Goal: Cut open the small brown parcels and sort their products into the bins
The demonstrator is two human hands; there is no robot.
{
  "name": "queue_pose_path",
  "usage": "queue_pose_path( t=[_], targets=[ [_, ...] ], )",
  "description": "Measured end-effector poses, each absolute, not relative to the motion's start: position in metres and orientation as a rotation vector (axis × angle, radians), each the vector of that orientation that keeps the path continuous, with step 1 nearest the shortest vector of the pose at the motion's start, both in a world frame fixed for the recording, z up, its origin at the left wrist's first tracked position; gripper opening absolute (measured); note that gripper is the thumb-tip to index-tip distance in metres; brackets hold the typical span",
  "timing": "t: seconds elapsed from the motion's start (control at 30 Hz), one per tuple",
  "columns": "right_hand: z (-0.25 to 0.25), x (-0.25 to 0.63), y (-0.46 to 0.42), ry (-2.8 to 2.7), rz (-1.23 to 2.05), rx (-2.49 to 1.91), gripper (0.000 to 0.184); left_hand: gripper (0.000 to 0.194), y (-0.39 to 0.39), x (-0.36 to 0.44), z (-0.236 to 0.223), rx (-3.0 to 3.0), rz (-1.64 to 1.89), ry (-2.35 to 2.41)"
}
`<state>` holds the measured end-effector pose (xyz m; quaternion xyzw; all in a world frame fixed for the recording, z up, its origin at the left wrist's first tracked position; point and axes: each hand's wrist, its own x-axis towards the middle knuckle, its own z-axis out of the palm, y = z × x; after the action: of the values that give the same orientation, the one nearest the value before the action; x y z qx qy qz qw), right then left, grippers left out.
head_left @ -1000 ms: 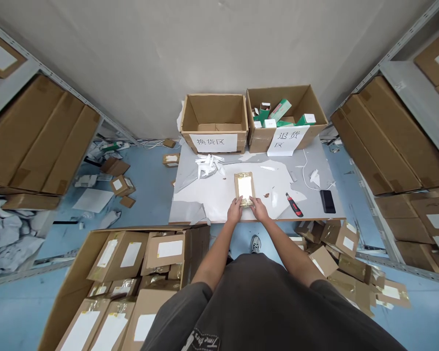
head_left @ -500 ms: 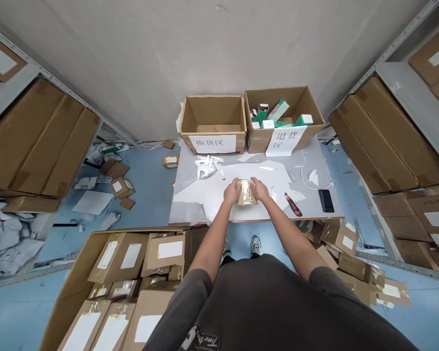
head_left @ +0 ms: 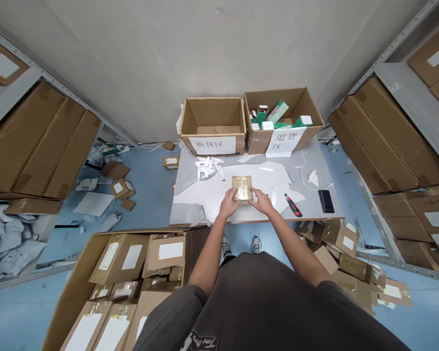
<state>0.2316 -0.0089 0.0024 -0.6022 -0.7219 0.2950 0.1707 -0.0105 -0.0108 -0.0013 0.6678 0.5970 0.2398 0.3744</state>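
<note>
A small brown parcel (head_left: 242, 187) wrapped in shiny clear tape lies flat on the grey table (head_left: 314, 200), its plain side up. My left hand (head_left: 228, 204) grips its near left corner, fingers curled on the edge. My right hand (head_left: 262, 202) holds its near right edge, fingers bent against it. A red and black utility knife (head_left: 291, 204) lies on the table just right of my right hand.
Two open cartons stand at the table's back: an empty one (head_left: 214, 124) and one holding green and white boxes (head_left: 281, 117). A black phone (head_left: 326, 201) and white cable lie right. A large carton of labelled parcels (head_left: 124, 278) sits at lower left; loose parcels (head_left: 351, 263) litter the floor right.
The parcel lay label side up, was lifted on end between both hands, and now lies flat again with its plain taped side up. Both hands moved back to its near edge.
</note>
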Motion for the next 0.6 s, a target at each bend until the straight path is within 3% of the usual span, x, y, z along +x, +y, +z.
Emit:
queue_pose_path(
  t=[0.13, 0.43, 0.6],
  targets=[
    [-0.012, 0.222, -0.026, -2.032, 0.852, -1.664, 0.063, 0.075, -0.026, 0.000, -0.014, 1.735, 0.612, 1.521],
    [0.011, 0.234, 0.007, -2.018, 0.741, -1.759, 0.050, 0.053, 0.008, 0.002, 0.013, 1.824, 0.646, 1.558],
    [0.004, 0.236, 0.043, -1.995, 0.887, -1.913, 0.051, 0.064, 0.042, 0.010, 0.004, 1.684, 0.524, 1.608]
  ],
)
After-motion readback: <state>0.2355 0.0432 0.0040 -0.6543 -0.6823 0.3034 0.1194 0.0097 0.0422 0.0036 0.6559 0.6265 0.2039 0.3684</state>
